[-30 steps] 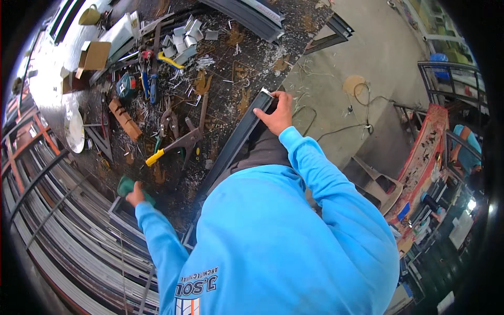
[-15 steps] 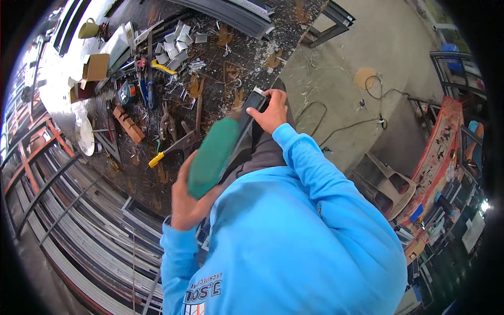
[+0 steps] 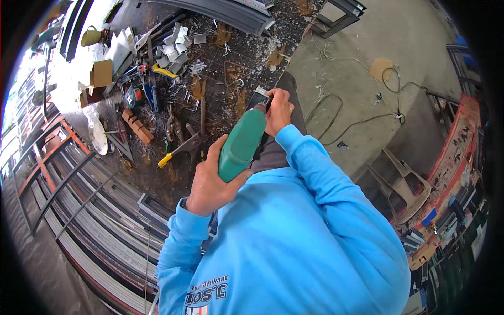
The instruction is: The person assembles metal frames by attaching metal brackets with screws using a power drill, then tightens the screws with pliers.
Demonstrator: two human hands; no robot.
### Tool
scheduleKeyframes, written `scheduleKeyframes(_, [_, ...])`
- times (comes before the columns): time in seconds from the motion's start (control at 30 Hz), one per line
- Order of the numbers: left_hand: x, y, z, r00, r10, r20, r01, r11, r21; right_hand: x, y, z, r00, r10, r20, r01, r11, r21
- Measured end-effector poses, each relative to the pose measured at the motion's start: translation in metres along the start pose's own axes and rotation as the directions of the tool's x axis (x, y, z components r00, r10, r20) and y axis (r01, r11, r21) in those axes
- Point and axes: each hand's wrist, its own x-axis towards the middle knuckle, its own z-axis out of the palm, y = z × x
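Observation:
My left hand (image 3: 212, 184) is closed around the rear of a green power drill (image 3: 242, 142), seen from above. Its nose points away from me and meets the end of a dark metal profile (image 3: 257, 98), though the exact contact is hidden. My right hand (image 3: 279, 111) grips that profile near its far end, thumb and fingers around it, right beside the drill's nose. The drill's body covers much of the rest of the profile. Which bit the drill carries cannot be made out.
The dark workbench (image 3: 226, 68) is strewn with metal offcuts (image 3: 176, 50), a yellow-handled tool (image 3: 178, 147), a hammer (image 3: 202, 113) and a tape measure (image 3: 134, 96). Long profiles (image 3: 110, 226) lie racked at left. A cable (image 3: 341, 113) trails over the floor at right.
The drill has moved forward and right, bringing its nose up to the profile's end by my right hand. My left hand has travelled with it. The right hand keeps its grip.

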Motion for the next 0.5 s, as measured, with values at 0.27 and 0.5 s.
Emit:
scheduleKeyframes(0.27, [0.007,0.026,0.001,0.993,-0.119,0.013,0.119,0.993,-0.019,0.001,0.0,0.001,1.0,0.011,0.017,-0.011,0.999,0.039])
scheduleKeyframes(0.5, [0.003,0.022,0.009,0.999,-0.046,-0.029,0.047,0.998,0.029,-0.002,0.001,0.002,1.0,-0.015,-0.002,0.015,1.0,0.018])
